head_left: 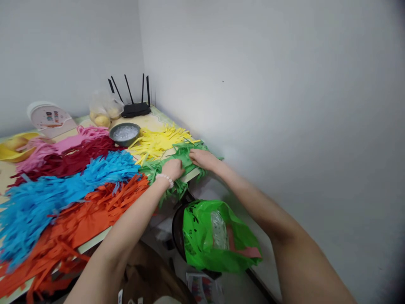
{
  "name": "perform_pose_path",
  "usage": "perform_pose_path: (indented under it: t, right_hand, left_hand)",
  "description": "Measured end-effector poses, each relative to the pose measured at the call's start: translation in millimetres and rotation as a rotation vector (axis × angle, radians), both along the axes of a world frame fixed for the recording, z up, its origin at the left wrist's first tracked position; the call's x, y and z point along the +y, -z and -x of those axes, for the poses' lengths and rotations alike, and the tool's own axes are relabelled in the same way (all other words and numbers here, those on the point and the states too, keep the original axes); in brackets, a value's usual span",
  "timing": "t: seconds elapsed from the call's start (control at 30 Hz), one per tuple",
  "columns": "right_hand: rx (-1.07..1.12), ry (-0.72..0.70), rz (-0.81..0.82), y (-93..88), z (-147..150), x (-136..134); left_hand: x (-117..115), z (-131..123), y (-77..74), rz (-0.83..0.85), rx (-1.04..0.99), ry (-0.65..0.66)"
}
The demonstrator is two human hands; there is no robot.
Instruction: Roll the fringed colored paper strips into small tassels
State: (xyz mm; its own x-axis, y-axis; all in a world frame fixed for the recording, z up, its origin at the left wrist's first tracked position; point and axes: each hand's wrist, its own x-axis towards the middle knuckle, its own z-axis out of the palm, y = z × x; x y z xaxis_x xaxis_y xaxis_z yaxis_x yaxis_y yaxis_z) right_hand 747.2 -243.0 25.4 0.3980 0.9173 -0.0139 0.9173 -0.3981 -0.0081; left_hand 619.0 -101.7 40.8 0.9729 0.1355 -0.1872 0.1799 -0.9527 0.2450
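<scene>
A sheet of green fringed material, paper or cloth I cannot tell, lies at the table's right corner with strips hanging over the front edge. On its left part, my left hand is closed with fingers curled into the green strips; a beaded bracelet circles its wrist. My right hand pinches the same green piece farther right, close to the wall. The fingertips of both hands are partly hidden. Behind them is a yellow fringed piece, and to the left are blue and orange fringed pieces.
Dark red and pink fringed pieces lie farther left. A grey bowl, a bag of round yellowish items and a black router stand behind. Below the corner sits a green plastic bag; a wall rises at right.
</scene>
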Motion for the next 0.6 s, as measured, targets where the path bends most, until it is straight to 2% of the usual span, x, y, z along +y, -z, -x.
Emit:
perform_pose_path:
  t: [0.27,0.43,0.6]
  right_hand:
    - [-0.023,-0.026,-0.021,1.3,-1,3]
    - [-0.048,-0.027,-0.079,-4.0,4,-4]
    - [-0.077,-0.013,-0.192,-10.8,22,-16]
  left_hand:
    - [-3,-2,-1.1,0.027,0.05,-0.07]
    - [6,-11,-3.4,0.09,0.114,-0.094]
    - [17,-15,-5.3,0.179,0.152,-0.087]
